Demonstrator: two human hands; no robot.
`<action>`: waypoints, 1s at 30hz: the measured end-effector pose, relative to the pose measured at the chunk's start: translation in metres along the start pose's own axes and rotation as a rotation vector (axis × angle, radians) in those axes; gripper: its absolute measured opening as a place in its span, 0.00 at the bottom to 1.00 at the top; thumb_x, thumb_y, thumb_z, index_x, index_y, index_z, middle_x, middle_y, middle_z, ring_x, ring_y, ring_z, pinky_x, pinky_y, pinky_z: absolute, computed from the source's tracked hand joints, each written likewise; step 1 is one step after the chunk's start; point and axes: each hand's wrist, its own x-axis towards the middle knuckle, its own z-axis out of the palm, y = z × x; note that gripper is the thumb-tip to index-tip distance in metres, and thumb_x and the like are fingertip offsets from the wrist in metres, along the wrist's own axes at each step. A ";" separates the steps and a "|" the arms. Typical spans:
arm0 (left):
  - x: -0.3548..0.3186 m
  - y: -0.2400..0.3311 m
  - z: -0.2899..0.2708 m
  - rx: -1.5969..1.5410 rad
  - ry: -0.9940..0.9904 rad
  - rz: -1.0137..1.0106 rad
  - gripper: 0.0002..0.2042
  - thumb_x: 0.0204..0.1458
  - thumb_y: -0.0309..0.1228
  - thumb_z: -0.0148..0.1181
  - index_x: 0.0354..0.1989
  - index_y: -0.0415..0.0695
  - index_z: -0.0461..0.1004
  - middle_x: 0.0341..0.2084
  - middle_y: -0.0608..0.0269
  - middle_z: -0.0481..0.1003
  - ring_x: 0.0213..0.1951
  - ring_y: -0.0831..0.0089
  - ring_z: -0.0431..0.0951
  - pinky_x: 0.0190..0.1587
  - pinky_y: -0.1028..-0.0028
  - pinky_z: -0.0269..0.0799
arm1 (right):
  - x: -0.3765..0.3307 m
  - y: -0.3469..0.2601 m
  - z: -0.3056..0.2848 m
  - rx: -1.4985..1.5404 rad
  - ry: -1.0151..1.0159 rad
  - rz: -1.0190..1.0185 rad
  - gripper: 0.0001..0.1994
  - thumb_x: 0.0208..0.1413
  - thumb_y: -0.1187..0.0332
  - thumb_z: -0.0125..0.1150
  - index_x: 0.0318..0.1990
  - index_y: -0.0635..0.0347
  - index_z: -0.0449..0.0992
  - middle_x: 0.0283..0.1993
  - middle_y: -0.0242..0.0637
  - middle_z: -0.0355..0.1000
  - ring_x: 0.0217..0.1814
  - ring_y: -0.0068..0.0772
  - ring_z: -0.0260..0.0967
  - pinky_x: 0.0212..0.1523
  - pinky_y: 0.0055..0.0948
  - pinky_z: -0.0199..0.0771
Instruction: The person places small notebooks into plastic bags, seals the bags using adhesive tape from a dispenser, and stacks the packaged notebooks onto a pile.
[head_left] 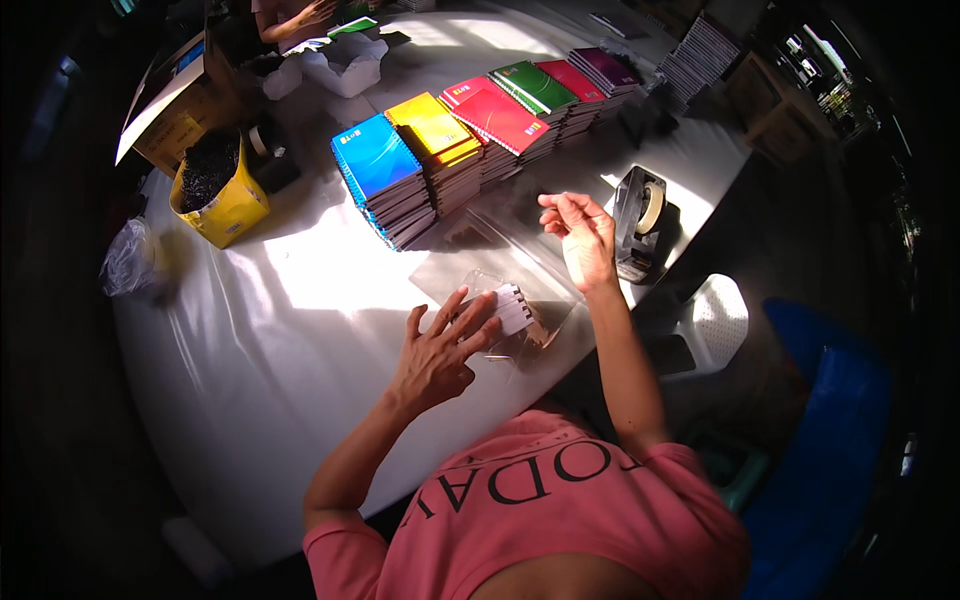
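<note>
A small white spiral-bound pad (514,309) lies in a clear plastic sleeve (510,347) near the front edge of the table. My left hand (438,350) rests on it with fingers spread, the fingertips pressing on the pad. Thumb and fingers drawn together, my right hand (583,240) is raised above the table, just left of a black tape dispenser (637,225) with a roll of tape. Whatever those fingers may pinch is too small to make out. Flat clear plastic sleeves (450,268) lie beyond the pad.
Stacks of spiral notebooks, blue (376,157), yellow (432,125), red (505,120) and green (533,87), stand across the table. At left are a yellow container (228,208) of dark bits and a cardboard box (175,130). A white perforated basket (718,325) sits beyond the right edge. Another person's hand (318,12) shows far off.
</note>
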 end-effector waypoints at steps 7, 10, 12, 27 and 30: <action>0.008 0.000 -0.008 0.125 -0.099 -0.067 0.47 0.25 0.34 0.69 0.59 0.85 0.54 0.66 0.81 0.46 0.68 0.53 0.38 0.59 0.33 0.29 | -0.041 -0.023 -0.183 -1.033 0.669 0.293 0.19 0.51 0.49 0.60 0.43 0.53 0.75 0.36 0.27 0.71 0.30 0.16 0.61 0.29 0.17 0.60; 0.008 0.001 -0.007 0.165 -0.108 -0.058 0.49 0.23 0.36 0.71 0.59 0.87 0.53 0.67 0.82 0.45 0.68 0.50 0.37 0.58 0.32 0.28 | -0.037 -0.031 -0.173 -0.745 0.568 0.538 0.22 0.48 0.42 0.59 0.36 0.52 0.77 0.31 0.25 0.71 0.30 0.17 0.62 0.26 0.24 0.57; 0.008 0.003 -0.010 0.172 -0.118 -0.063 0.49 0.23 0.35 0.71 0.59 0.87 0.53 0.67 0.82 0.45 0.68 0.50 0.37 0.58 0.31 0.29 | -0.033 -0.026 -0.178 -0.314 0.486 0.373 0.17 0.49 0.49 0.62 0.33 0.54 0.77 0.30 0.26 0.71 0.33 0.18 0.65 0.32 0.27 0.60; 0.007 0.005 -0.012 0.187 -0.097 -0.059 0.49 0.24 0.32 0.69 0.59 0.87 0.52 0.67 0.83 0.44 0.67 0.50 0.35 0.58 0.31 0.31 | -0.059 -0.048 -0.138 -1.675 0.610 0.050 0.09 0.47 0.60 0.64 0.34 0.50 0.82 0.55 0.33 0.66 0.57 0.31 0.58 0.56 0.40 0.52; 0.008 0.006 -0.012 0.196 -0.091 -0.046 0.50 0.24 0.32 0.68 0.60 0.87 0.51 0.67 0.83 0.43 0.67 0.49 0.35 0.58 0.31 0.31 | -0.064 -0.037 -0.177 -0.841 0.485 0.198 0.14 0.50 0.60 0.63 0.34 0.64 0.81 0.45 0.34 0.74 0.59 0.31 0.56 0.59 0.31 0.48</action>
